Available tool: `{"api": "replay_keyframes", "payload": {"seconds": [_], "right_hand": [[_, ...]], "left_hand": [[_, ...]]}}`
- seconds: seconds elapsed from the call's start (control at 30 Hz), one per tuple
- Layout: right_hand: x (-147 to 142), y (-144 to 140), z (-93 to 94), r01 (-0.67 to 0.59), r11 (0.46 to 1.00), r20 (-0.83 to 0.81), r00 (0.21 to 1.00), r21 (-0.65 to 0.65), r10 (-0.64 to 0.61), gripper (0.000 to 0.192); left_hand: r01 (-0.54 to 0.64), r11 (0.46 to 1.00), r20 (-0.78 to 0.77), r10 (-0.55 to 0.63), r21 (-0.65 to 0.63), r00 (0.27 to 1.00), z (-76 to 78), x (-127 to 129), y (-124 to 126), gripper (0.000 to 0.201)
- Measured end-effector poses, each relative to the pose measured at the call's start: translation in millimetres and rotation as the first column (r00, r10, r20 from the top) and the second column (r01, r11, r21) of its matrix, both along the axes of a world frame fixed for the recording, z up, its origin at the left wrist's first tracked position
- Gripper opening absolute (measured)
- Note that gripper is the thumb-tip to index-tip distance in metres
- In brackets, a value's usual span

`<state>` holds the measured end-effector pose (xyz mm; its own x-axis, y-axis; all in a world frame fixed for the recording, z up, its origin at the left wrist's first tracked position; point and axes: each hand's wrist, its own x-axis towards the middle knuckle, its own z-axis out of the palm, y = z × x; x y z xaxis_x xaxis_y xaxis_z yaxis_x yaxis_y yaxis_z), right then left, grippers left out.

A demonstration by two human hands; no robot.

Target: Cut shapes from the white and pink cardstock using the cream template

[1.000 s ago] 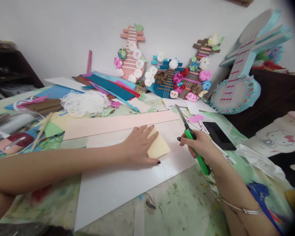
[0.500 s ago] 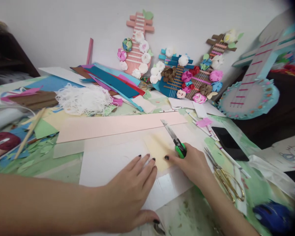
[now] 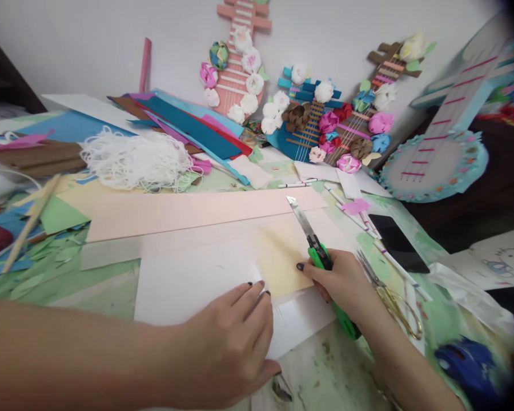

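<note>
Gripping the green-handled utility knife (image 3: 319,251), the right hand (image 3: 346,279) keeps its long grey blade over the pale yellow paper piece (image 3: 282,260). Left hand (image 3: 229,342) presses flat, fingers spread, on the white sheet (image 3: 188,279). Knife's handle end is partly hidden under the palm.

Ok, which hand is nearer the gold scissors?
Right. The right hand, gripping the green cutter, sits just beside the gold scissors; the left hand rests on the white board, farther away.

Paper guitars (image 3: 314,128) lean on the wall, white string (image 3: 139,160) nearby, perhaps scissors (image 3: 389,299) at right.
</note>
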<state>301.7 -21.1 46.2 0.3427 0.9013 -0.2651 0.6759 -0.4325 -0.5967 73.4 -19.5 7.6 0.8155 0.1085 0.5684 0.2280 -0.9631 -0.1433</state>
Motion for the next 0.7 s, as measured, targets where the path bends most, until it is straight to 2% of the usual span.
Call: {"api": "replay_keyframes", "payload": {"seconds": [0.2, 0.53, 0.63, 0.7], "right_hand": [[4.4, 1.2, -9.4, 0.008, 0.999, -0.126, 0.992, 0.042, -0.003, 0.021], [5.4, 1.1, -11.5, -0.011, 0.999, -0.101, 0.995, 0.05, 0.016, 0.022], [5.4, 1.5, -11.1, -0.011, 0.999, -0.101, 0.995, 0.052, 0.016, 0.021], [5.1, 1.8, -10.7, -0.005, 0.999, -0.102, 0.995, 0.05, 0.01, 0.02]], "left_hand": [[0.028, 0.999, 0.059, -0.029, 0.025, 0.998, 0.5, 1.3, 0.6, 0.035], [0.034, 0.999, 0.031, -0.034, 0.007, 0.999, -1.4, 0.8, 1.8, 0.033], [0.036, 0.998, 0.017, -0.036, -0.051, 0.999, 0.4, 0.1, 2.9, 0.029], [0.039, 0.99, -0.008, -0.041, -0.135, 0.999, 2.2, -0.3, 6.0, 0.021]]}}
